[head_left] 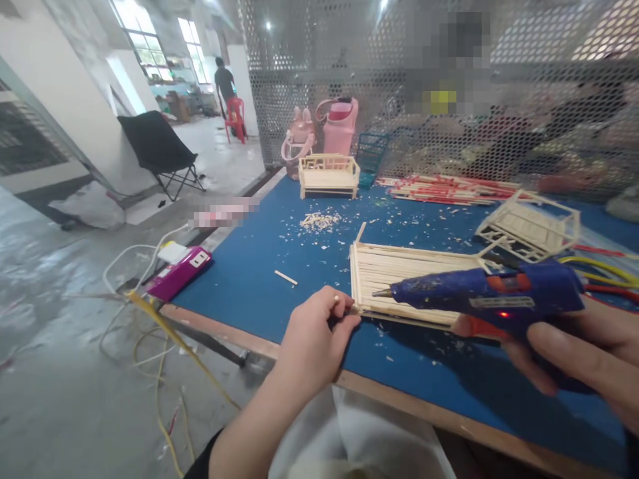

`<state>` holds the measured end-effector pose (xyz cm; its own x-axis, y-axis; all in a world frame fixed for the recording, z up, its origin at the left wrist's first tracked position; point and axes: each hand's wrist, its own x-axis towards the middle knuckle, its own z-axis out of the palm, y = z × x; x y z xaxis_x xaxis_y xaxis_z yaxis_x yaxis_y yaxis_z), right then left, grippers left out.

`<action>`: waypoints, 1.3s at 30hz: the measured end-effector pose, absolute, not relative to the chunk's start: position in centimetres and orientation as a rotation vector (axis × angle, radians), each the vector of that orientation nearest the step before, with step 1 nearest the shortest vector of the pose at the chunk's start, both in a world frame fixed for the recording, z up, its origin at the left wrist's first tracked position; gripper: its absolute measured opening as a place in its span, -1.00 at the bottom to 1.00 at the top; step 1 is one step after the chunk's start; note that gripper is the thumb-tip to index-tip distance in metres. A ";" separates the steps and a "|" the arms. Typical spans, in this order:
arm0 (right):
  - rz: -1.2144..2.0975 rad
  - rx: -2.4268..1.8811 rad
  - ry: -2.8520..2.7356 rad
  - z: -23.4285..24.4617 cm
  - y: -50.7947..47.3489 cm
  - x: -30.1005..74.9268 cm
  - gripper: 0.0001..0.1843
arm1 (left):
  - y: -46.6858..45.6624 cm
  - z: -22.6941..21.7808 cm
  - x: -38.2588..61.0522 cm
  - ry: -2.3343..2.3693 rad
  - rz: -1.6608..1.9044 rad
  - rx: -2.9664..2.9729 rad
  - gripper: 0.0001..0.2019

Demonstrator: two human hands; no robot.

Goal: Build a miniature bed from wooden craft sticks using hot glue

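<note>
Glue gun (pixel 489 296) first: where is it?

In the right hand (pixel 584 359), low on the right side, held over the blue table (pixel 249 279). The fingers are wrapped round its grip. The body is blue with an orange patch on top, and a small red light glows on its underside.

Which way does it point?

To the left. The metal tip hangs just above the near left corner of a flat panel of wooden sticks (pixel 404 266) that lies on the table. I cannot tell whether the tip touches the wood.

And the left hand (pixel 312 336)?

It sits at the table's near edge, just beside that same corner. Thumb and forefinger are pinched on the end of a thin stick that runs to the panel's corner. The other fingers are curled in.

What else is on the table?

A loose stick (pixel 285 277) lies left of the panel, apart from it. Behind the panel is a small heap of wood chips (pixel 319 221), and beyond that a little bench (pixel 328 175) made of sticks. To the right stands an open stick frame (pixel 529 226), tilted, with a bundle of red and pale sticks (pixel 449 188) behind it. Yellow wires (pixel 604 269) trail off past the gun.

Off the table?

A pink power strip (pixel 180 271) rests at the left corner. A black folding chair (pixel 157 146) stands on the floor, and far back a person (pixel 224 80) stands near a red chair (pixel 235 118).
</note>
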<state>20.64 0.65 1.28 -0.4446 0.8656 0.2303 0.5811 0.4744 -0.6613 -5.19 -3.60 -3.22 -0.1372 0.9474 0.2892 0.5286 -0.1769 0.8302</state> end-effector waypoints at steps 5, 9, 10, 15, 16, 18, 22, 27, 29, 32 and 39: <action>0.564 -1.190 -2.288 2.8 0.2 19.8 -0.50 | -3.4 -3.3 -5.5 1.720 1.219 1.725 -0.68; 0.590 -1.203 -2.300 3.5 0.2 19.3 -0.51 | -3.3 -3.4 -5.6 1.713 1.195 1.690 -0.67; 0.596 -1.215 -2.298 3.6 0.2 19.1 -0.50 | -3.3 -3.4 -5.6 1.709 1.195 1.681 -0.68; 0.615 -1.214 -2.236 4.1 0.0 17.7 -0.47 | -3.2 -3.4 -5.4 1.727 1.189 1.681 -0.68; 0.610 -1.198 -2.228 4.2 0.0 17.3 -0.47 | -3.2 -3.4 -5.4 1.727 1.189 1.682 -0.68; 0.600 -1.164 -2.229 4.6 0.0 16.5 -0.47 | -3.1 -3.4 -5.4 1.725 1.189 1.683 -0.70; 0.593 -1.120 -2.241 4.8 0.2 15.8 -0.49 | -3.1 -3.4 -5.4 1.729 1.181 1.690 -0.73; 0.544 -1.152 -2.245 4.6 0.2 16.2 -0.52 | -3.1 -3.3 -5.4 1.738 1.160 1.693 -0.71; 0.550 -1.153 -2.256 4.6 0.1 16.3 -0.50 | -3.1 -3.3 -5.4 1.742 1.155 1.690 -0.70; 0.566 -1.168 -2.251 4.7 0.0 16.2 -0.50 | -3.1 -3.3 -5.4 1.745 1.162 1.687 -0.70; 0.624 -1.165 -2.223 4.3 0.3 16.1 -0.56 | -3.2 -3.3 -5.4 1.733 1.176 1.698 -0.71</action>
